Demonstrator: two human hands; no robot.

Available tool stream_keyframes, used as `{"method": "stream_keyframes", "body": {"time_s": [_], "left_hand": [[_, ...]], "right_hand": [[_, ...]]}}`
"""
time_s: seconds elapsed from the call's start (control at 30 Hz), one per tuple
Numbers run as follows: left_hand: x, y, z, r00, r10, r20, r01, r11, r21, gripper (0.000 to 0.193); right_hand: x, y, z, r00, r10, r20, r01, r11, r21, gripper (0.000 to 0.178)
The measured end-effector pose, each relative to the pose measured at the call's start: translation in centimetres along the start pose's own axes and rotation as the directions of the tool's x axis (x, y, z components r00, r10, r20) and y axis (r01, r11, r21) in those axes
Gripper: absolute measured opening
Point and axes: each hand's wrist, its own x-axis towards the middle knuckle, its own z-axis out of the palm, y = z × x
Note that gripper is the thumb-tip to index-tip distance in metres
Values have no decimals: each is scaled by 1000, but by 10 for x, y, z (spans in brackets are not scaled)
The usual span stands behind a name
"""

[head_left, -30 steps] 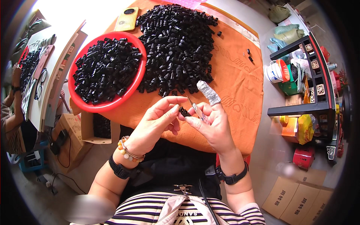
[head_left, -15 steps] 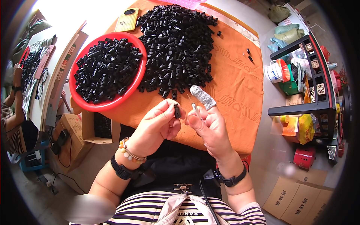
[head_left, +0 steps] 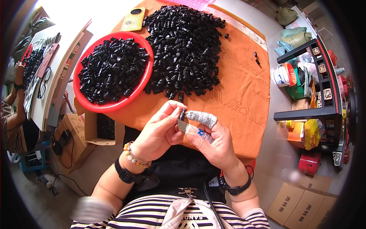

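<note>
My left hand (head_left: 158, 128) pinches a small black plastic piece (head_left: 183, 113) upright between thumb and fingers, over the table's near edge. Closed around the white-wrapped handle of a small flat metal blade (head_left: 182, 125) is my right hand (head_left: 219, 147). The blade lies against the lower part of the black piece, or just in front of it; I cannot tell which. A grey knitted finger cover (head_left: 202, 118) sits on my right index finger, its tip close to the piece. Beyond my hands spreads a large heap of similar black pieces (head_left: 183, 49).
A red basin (head_left: 151, 68) full of black pieces stands left on the orange-covered table (head_left: 244, 87). A yellow phone-like object (head_left: 133, 21) lies behind it. Several loose bits lie at the far right. An open carton (head_left: 110, 142) is below left, a dark shelf (head_left: 305, 113) right. Another person's arm (head_left: 17, 110) shows far left.
My right hand has turned and moved left to meet my left hand, bringing the blade's flat side into view against the black piece. My right index finger now points toward the piece.
</note>
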Motion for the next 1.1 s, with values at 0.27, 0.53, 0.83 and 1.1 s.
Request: {"method": "stream_keyframes", "body": {"time_s": [0.27, 0.53, 0.83, 1.1], "left_hand": [[0, -3, -1, 1000, -3, 19, 3, 1000, 15, 15], [-1, -4, 3, 999, 27, -24, -25, 997, 76, 15], [-2, -6, 4, 994, 98, -57, -87, 982, 170, 13], [-3, -8, 3, 990, 130, -50, -119, 975, 188, 13]], "right_hand": [[0, 11, 1, 995, -85, -57, 84, 996, -23, 31], [-2, 9, -1, 995, -85, -57, 79, 991, -111, 30], [-3, 7, -2, 994, -93, -55, 85, 987, -134, 29], [-4, 6, -1, 995, -88, -44, 82, 988, -128, 27]]}}
